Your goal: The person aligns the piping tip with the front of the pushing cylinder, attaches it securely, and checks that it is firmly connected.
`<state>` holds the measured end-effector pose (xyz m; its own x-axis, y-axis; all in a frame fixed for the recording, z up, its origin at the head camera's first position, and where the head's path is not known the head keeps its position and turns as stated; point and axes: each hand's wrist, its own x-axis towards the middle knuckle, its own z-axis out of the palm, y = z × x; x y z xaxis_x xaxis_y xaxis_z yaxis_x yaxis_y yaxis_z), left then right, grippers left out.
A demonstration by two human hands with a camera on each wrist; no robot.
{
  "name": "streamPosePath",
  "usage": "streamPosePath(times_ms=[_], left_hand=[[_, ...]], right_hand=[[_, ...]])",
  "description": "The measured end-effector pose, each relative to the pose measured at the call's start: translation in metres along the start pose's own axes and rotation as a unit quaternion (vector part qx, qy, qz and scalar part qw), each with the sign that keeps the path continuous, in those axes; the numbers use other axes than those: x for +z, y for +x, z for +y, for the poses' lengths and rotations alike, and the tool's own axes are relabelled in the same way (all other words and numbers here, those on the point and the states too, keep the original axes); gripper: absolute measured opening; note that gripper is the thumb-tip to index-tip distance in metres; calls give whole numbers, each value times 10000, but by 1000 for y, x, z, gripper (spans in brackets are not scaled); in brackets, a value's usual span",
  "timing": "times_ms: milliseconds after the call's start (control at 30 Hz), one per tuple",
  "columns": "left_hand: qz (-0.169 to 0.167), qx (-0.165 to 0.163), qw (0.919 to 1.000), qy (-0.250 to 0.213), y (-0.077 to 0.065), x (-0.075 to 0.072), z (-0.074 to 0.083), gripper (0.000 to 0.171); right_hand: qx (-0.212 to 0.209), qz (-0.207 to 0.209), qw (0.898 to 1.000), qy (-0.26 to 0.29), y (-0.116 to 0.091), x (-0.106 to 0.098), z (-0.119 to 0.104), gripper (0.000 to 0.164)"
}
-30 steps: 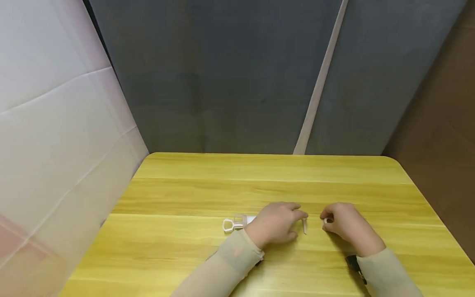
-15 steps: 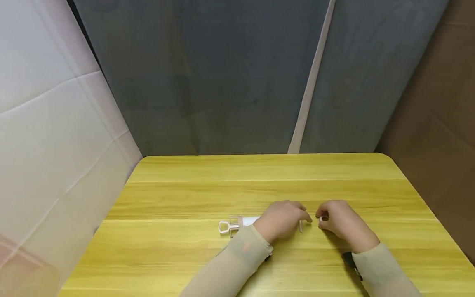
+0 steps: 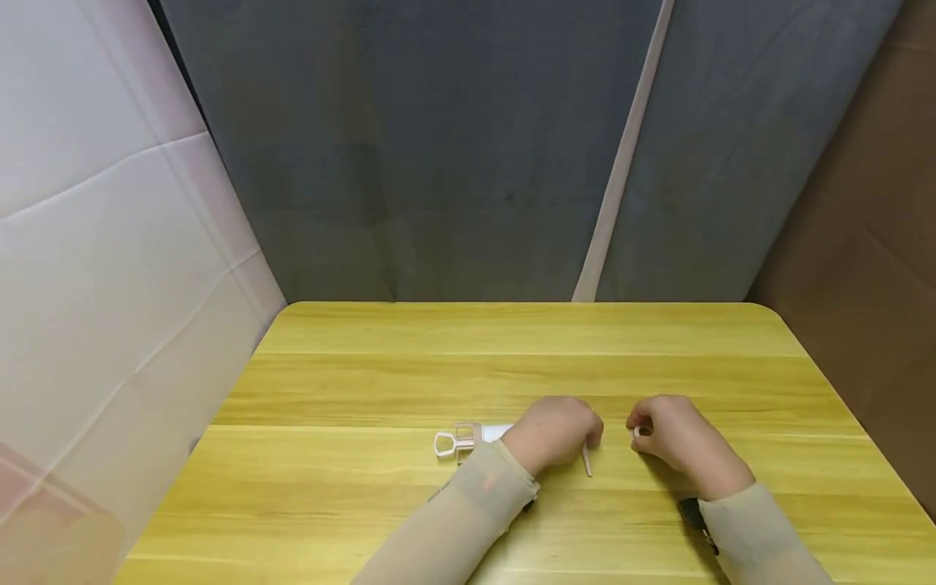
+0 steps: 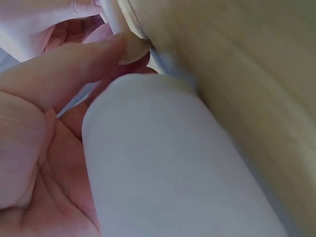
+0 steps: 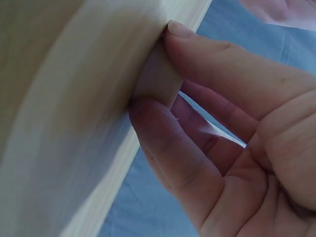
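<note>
My left hand (image 3: 557, 432) is bent over the table, and a thin pale pinkish strip (image 3: 587, 461) sticks out from under its fingers. In the left wrist view the thumb and fingers pinch this pale piece (image 4: 115, 19). Beneath that hand lies a white cylinder (image 4: 163, 163), partly hidden by it in the head view. Its left end has a pinkish open frame (image 3: 468, 443) and a white loop handle (image 3: 444, 444). To the right, my right hand (image 3: 680, 439) pinches a small pale, smooth piece (image 5: 159, 79) between thumb and finger, close over the tabletop.
The wood-grain table (image 3: 409, 366) has rounded far corners. A dark grey curtain (image 3: 439, 162) with a pale strip hangs behind it. White fabric (image 3: 132, 203) stands at the left, a brown panel (image 3: 863, 211) at the right.
My left hand's fingers, stretched out earlier, have curled down onto the thin pale strip, which now lies at a different angle. The right hand keeps its pinch in nearly the same place.
</note>
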<state>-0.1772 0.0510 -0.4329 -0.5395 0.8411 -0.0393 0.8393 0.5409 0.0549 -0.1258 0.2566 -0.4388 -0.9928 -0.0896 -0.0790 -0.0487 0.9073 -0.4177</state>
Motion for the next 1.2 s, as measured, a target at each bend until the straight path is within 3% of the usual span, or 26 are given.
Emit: streamPosePath(times_ms=[167, 467, 600, 800, 933, 1033, 1100, 1200], left_hand=[[-36, -125, 9998, 155, 0, 1, -3, 12], [-7, -96, 9999, 116, -3, -4, -6, 15], [212, 120, 9997, -88, -5, -5, -9, 17], [965, 627, 9909, -704, -11, -15, -20, 14], [1322, 855, 9782, -1358, -21, -23, -29, 15], [1553, 984, 9665, -1791, -29, -27, -34, 14], [1686, 1039, 9593, -2011, -33, -29, -37, 14], [1834, 1049, 9539, -2131, -38, -34, -38, 14]], right_hand=[[-219, 205, 9992, -278, -2, 2, -4, 11], [161, 335, 9991, -181, -4, -1, -6, 13], [213, 160, 9996, -123, -3, -1, -3, 11], [129, -51, 9999, -83, -5, -6, 4, 10], [-233, 79, 9991, 359, -7, -10, 6, 13], [-776, 449, 9918, 911, -8, -13, 5, 19], [-1313, 824, 9803, 1227, -10, -15, 4, 26], [-2251, 1323, 9513, 1638, -10, -15, 1, 37]])
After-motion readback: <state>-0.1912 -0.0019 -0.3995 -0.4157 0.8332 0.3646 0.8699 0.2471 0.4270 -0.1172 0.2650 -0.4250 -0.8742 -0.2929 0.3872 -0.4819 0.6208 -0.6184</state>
